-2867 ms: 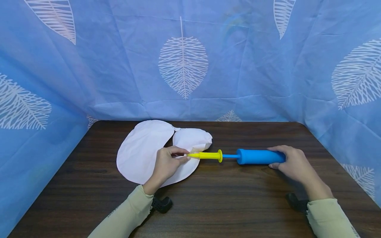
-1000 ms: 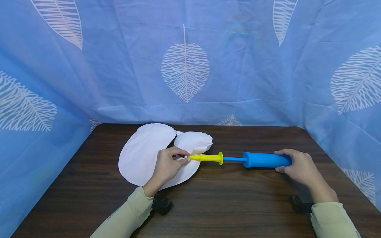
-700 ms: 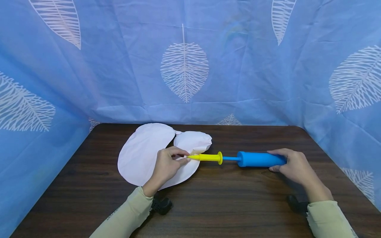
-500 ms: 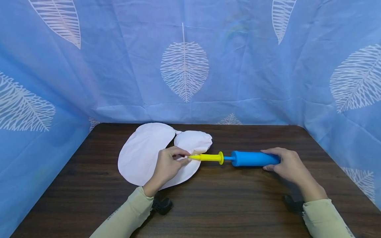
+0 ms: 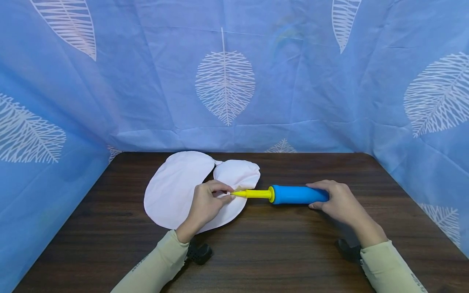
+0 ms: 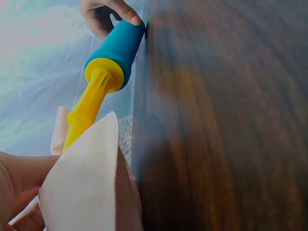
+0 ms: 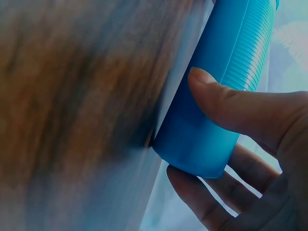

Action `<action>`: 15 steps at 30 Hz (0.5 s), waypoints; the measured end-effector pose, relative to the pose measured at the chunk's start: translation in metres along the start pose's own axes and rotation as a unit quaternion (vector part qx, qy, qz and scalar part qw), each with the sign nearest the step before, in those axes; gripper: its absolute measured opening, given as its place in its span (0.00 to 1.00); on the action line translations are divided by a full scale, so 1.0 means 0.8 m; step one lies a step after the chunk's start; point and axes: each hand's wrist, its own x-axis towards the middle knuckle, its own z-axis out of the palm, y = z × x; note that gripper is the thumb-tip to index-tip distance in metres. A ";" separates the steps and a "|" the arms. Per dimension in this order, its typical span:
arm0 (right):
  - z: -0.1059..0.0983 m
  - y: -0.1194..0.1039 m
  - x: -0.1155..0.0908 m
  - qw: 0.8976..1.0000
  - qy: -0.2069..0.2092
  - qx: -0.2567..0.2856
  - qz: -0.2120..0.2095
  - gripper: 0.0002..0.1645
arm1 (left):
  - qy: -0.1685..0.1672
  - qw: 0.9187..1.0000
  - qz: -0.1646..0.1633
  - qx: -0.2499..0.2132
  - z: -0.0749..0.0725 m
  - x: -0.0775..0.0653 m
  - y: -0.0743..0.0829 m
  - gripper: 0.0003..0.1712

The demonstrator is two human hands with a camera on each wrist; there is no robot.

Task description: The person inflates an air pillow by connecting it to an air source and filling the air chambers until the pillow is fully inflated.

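Observation:
In the head view my left hand (image 5: 207, 201) pinches the tip of a yellow nozzle (image 5: 256, 194) where it enters a white balloon (image 5: 172, 191). The balloon's larger part lies flat on the table, while a smaller lobe (image 5: 236, 173) at the back is puffed up. My right hand (image 5: 338, 199) grips the far end of the blue hand pump (image 5: 298, 195). Thumb and fingers (image 7: 221, 98) wrap that end in the right wrist view. The pump's body sits against the yellow flange (image 6: 103, 74), its rod hidden inside. A fold of the balloon (image 6: 86, 183) covers the nozzle tip in the left wrist view.
Beneath everything is a dark wood-grain table (image 5: 275, 252). A blue curtain (image 5: 154, 81) with white leaf prints stands behind it and along both sides. Black wrist cameras (image 5: 199, 254) sit under both forearms, close over the tabletop.
My right hand first drew the blue pump body right, then pushed it left until the thin rod disappeared. The left hand has kept its pinch in place.

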 end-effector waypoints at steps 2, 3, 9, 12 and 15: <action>0.000 -0.001 0.000 1.000 0.001 -0.002 -0.001 0.32 | 0.000 1.000 0.001 -0.001 0.000 0.000 0.000 0.09; 0.001 -0.001 0.000 1.000 0.001 -0.003 -0.001 0.32 | 0.000 1.000 0.002 -0.001 0.000 0.000 0.000 0.09; 0.001 -0.001 0.000 1.000 0.002 -0.005 0.002 0.32 | 0.001 1.000 0.004 -0.003 -0.001 0.000 0.000 0.09; 0.001 0.002 0.000 1.000 0.001 -0.005 0.007 0.32 | 0.000 1.000 0.005 0.005 0.000 -0.001 0.000 0.09; -0.001 0.005 -0.002 1.000 -0.002 -0.005 0.016 0.32 | -0.002 1.000 0.005 0.012 0.000 -0.001 -0.001 0.09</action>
